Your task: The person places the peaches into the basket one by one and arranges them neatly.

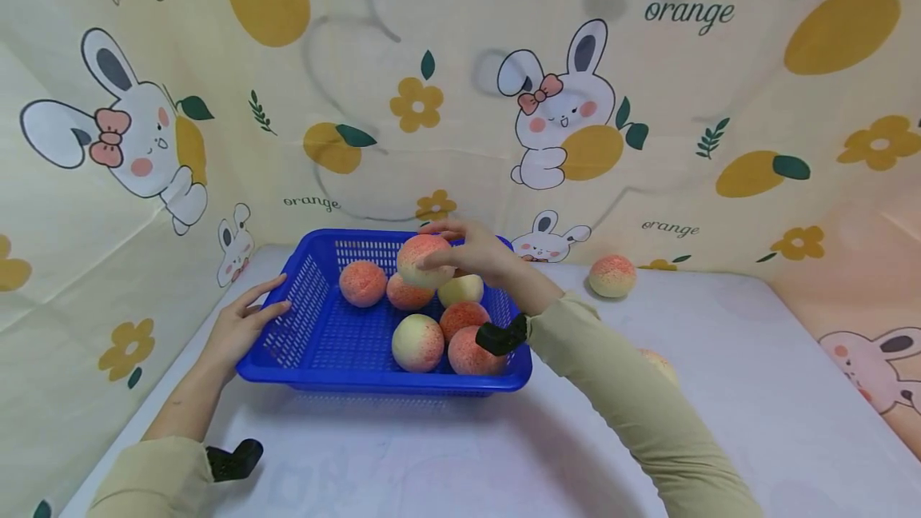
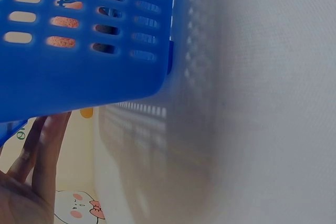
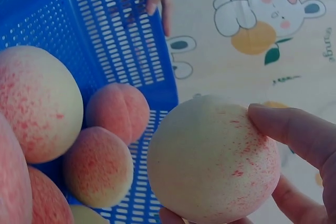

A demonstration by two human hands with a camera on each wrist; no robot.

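Six peaches (image 1: 417, 343) lie in a blue basket (image 1: 388, 375), most of them below the right hand (image 1: 478, 250) and toward its wrist, with one farther out to its left. The right hand is partly closed, its thumb and fingers curved about a seventh, the held peach (image 1: 425, 260), at the fingertips on the hand's left. The governing relation appears vertical: the held peach is raised over the basket, whose inside lies beneath the right hand and leftward from it. Being round, the held peach shows no long axis; the basket's longer side runs from the left hand (image 1: 241, 326) across to below the right. The left hand grips the rim at the near end, thumb and fingers to either side. Well to the right of the right hand, and nearer to it than to the left, the rear peach (image 1: 612, 276) and the front peach (image 1: 657, 363) rest on the table (image 1: 727, 414), the latter partly hidden by the right sleeve (image 1: 640, 414).
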